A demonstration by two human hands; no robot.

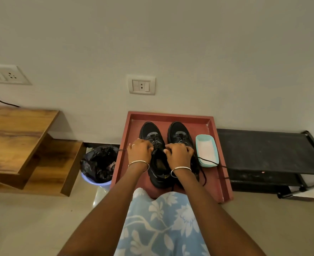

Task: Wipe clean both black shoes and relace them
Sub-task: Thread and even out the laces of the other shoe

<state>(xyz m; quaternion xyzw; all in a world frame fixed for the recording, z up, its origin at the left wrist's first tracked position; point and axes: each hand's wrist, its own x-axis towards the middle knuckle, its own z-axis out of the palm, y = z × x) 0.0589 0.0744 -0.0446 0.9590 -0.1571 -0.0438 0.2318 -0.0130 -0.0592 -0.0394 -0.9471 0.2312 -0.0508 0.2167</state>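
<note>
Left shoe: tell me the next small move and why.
Probably draw both lace ends snug, then cross them one row higher: the left hand and right hand each pinch an end at the left shoe, whose collar gapes open.

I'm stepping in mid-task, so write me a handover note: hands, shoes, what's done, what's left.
Left hand and right hand each pinch the black lace at the left black shoe.
Both shoes stand side by side in the red rectangular tray, right black shoe beside the teal rectangular dish.
Done: left shoe appears laced partway.
Left: finish lacing, tie; wiping cannot be judged.
</note>
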